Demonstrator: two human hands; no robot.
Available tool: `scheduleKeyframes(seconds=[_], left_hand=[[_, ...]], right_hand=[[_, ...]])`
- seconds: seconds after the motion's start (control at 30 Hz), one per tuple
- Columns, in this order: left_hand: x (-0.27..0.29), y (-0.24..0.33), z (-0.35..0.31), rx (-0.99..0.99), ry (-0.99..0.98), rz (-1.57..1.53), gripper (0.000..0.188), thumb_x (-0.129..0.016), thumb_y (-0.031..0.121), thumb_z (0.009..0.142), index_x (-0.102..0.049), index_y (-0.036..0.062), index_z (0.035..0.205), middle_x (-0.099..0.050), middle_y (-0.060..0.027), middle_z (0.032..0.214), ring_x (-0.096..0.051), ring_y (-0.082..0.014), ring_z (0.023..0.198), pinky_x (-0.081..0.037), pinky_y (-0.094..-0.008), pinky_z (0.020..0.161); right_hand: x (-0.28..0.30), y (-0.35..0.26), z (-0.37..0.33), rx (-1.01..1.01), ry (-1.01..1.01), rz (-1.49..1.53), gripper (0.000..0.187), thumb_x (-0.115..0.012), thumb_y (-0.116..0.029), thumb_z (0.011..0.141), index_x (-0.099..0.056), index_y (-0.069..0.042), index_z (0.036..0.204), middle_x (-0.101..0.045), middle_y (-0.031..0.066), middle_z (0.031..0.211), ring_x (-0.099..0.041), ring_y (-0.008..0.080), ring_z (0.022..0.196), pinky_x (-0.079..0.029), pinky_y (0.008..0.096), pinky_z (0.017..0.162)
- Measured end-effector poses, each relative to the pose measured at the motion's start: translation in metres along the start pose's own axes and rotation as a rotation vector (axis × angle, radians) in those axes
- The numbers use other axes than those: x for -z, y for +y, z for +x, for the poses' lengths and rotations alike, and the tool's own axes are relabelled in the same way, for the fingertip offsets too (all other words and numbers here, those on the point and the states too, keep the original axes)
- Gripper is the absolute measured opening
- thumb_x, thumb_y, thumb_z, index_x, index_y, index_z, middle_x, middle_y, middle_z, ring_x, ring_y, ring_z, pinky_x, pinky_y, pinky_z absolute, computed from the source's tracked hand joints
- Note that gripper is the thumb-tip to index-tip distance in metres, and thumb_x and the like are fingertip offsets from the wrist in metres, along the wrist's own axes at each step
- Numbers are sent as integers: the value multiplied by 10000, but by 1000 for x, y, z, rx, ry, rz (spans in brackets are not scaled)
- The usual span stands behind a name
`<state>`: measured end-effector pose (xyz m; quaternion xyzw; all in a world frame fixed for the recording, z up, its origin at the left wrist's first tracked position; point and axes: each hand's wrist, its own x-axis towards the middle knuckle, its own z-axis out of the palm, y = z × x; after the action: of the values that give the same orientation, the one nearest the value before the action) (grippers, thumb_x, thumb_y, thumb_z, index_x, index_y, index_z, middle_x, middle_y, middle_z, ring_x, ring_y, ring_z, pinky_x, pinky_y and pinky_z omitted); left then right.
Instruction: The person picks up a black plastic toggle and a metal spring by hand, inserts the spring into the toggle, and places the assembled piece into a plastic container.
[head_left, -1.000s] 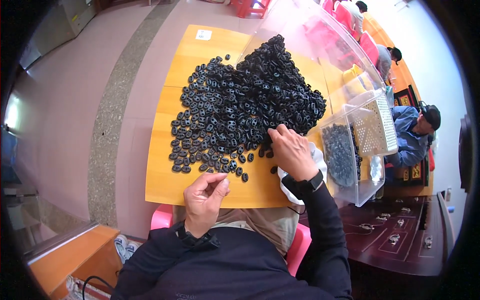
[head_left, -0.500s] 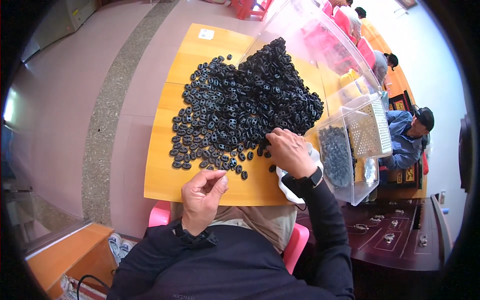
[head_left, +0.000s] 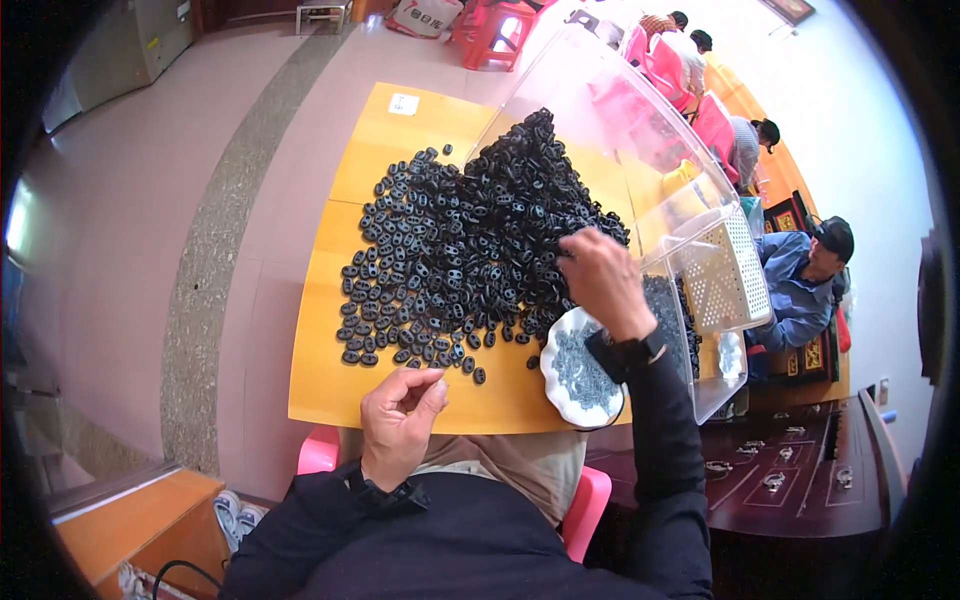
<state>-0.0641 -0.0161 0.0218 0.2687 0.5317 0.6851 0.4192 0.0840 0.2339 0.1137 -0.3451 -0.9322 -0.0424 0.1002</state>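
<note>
A big heap of small black oval pieces, each with two holes (head_left: pixel 500 215), covers much of the yellow table (head_left: pixel 325 345) and thins to a loose layer on the left. At the heap's right edge is my right hand (head_left: pixel 608 285), its fingers bent and smeared by motion; whether they hold a piece I cannot see. My left hand (head_left: pixel 402 420) is over the table's front edge, thumb and forefinger closed together, and what is between them does not show. Below my right wrist stands a white bowl with a wavy rim (head_left: pixel 551 372), filled with small grey see-through pieces.
A large clear plastic bin (head_left: pixel 715 395) on the right holds more small pieces. In it stands a white perforated basket (head_left: pixel 722 275). Beyond sits a person in a blue shirt and black cap (head_left: pixel 800 275). A dark red cabinet (head_left: pixel 720 500) is at the lower right.
My right hand has moved away from me and slightly right, up the heap's right edge, uncovering the bowl. My left hand keeps its pinch. The whole view has tilted slightly upward.
</note>
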Motion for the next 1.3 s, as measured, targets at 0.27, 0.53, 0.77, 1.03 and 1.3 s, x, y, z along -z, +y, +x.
scheduleKeyframes(seconds=[0.27,0.53,0.77,1.03,1.3], left_hand=[[0,0,1,-6,3,9,117,-648,61,890,-647,-20,975,-625,-17,783,-599,-75,705,-489,-211,655],[2,0,2,-64,21,35,118,-658,39,871,-650,-37,961,-618,-50,808,-602,-86,703,-485,-215,635],[6,1,5,-100,11,111,107,-642,31,884,-629,-34,968,-612,-54,845,-611,-105,736,-499,-225,673],[7,8,8,-193,47,217,98,-672,1,829,-650,-32,919,-641,-101,799,-629,-156,698,-501,-256,638],[7,11,7,-221,71,261,90,-693,10,808,-667,-16,890,-652,-106,796,-648,-192,692,-506,-269,626]], right_hand=[[-3,68,82,-48,78,-119,413,-633,-27,762,-577,-23,1171,-576,166,1171,-609,354,996,-486,422,869],[-13,85,144,152,-18,-518,668,-578,59,711,-399,-32,1348,-434,135,1361,-619,317,996,-527,403,788],[-19,95,182,281,-56,-520,650,-595,18,741,-409,-49,1360,-440,107,1367,-617,308,1001,-523,392,798],[-24,101,191,482,-21,-342,536,-542,57,730,-498,-68,1249,-530,95,1268,-641,315,909,-528,404,769],[-27,89,192,371,-205,-223,372,-553,21,693,-584,-36,1059,-598,141,1048,-623,347,920,-508,435,826]])
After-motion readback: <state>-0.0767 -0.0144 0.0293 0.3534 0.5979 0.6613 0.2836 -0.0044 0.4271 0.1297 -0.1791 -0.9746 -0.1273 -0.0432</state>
